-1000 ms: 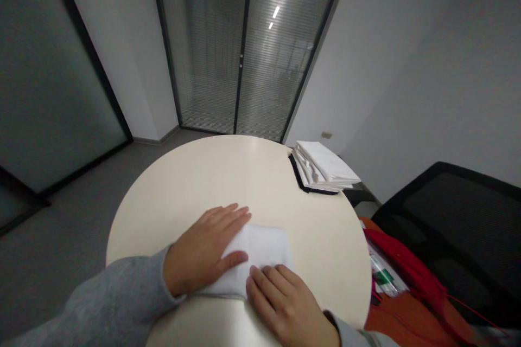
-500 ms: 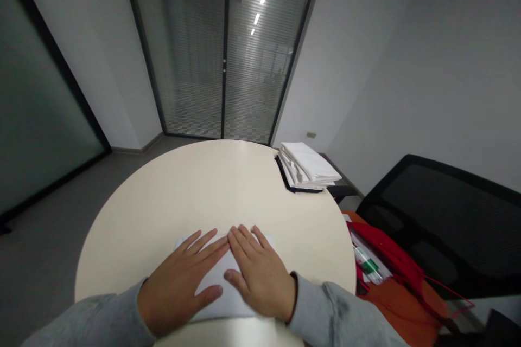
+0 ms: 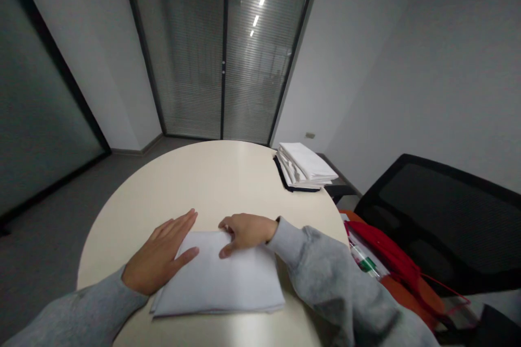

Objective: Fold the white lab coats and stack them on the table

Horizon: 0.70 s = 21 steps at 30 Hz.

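Note:
A folded white cloth [image 3: 228, 282] lies flat on the table in front of me, its layered edge facing me. My left hand [image 3: 160, 257] rests at its left side, fingers stretched out together and thumb apart over the cloth. At the far edge of the cloth is my right hand [image 3: 246, 230], palm down. Its fingers bend over that edge while the thumb stays apart on the near side, with a gap between them. I see no fold lifted off the table.
The round cream table [image 3: 195, 179] carries a stack of folded white cloths [image 3: 307, 162] on a black tray [image 3: 299, 189] at the back right. To the right stands a black mesh chair [image 3: 439, 217] with a red bag [image 3: 385, 246] on its orange seat.
My hands have moved apart from lying together on the cloth. The left hand shifted left; the right hand moved to the far edge and its fingers bent. More of the cloth shows.

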Each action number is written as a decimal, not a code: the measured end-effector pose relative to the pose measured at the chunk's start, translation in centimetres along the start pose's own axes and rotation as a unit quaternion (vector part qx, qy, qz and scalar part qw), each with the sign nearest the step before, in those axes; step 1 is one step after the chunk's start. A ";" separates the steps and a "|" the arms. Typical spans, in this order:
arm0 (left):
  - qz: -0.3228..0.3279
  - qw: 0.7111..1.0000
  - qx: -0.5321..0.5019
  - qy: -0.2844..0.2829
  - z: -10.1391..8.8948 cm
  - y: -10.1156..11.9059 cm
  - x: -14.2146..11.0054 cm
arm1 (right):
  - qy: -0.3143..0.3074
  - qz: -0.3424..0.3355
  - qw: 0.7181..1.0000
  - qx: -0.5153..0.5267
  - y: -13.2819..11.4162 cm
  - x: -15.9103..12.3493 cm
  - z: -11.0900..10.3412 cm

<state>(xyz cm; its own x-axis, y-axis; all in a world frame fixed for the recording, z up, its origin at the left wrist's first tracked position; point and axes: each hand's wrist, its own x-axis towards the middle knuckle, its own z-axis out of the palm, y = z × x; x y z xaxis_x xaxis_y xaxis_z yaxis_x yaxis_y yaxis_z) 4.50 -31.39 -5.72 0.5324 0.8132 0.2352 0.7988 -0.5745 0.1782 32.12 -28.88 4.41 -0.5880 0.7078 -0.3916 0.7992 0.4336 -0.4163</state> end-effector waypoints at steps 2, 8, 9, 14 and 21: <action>-0.007 1.000 -0.014 0.024 0.5 -0.7 -0.2 | -0.085 0.014 0.996 0.030 -0.2 1.8 -0.5; -0.032 0.992 -0.080 0.093 1.4 -3.0 -0.8 | -0.068 -0.041 0.992 0.101 0.1 0.3 -1.4; -0.034 0.990 -0.097 0.101 1.4 -3.2 -0.9 | -0.038 -0.051 0.992 0.105 0.6 -0.6 -2.0; -0.036 0.980 -0.172 0.090 1.5 -3.3 -1.4 | 0.122 -0.017 0.987 0.104 4.6 -5.3 -7.7; -0.043 0.982 -0.163 0.083 1.8 -3.5 -1.6 | 0.287 0.136 0.872 0.372 12.5 -11.0 -20.0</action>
<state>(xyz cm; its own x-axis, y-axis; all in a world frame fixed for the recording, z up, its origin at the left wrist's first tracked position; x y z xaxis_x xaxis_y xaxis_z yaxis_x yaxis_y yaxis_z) 1.36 -30.46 -8.45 0.3919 0.8498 0.3526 0.6928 -0.5248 0.4946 51.04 -20.11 19.92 -0.0591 0.9834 -0.1714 0.4717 -0.1238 -0.8730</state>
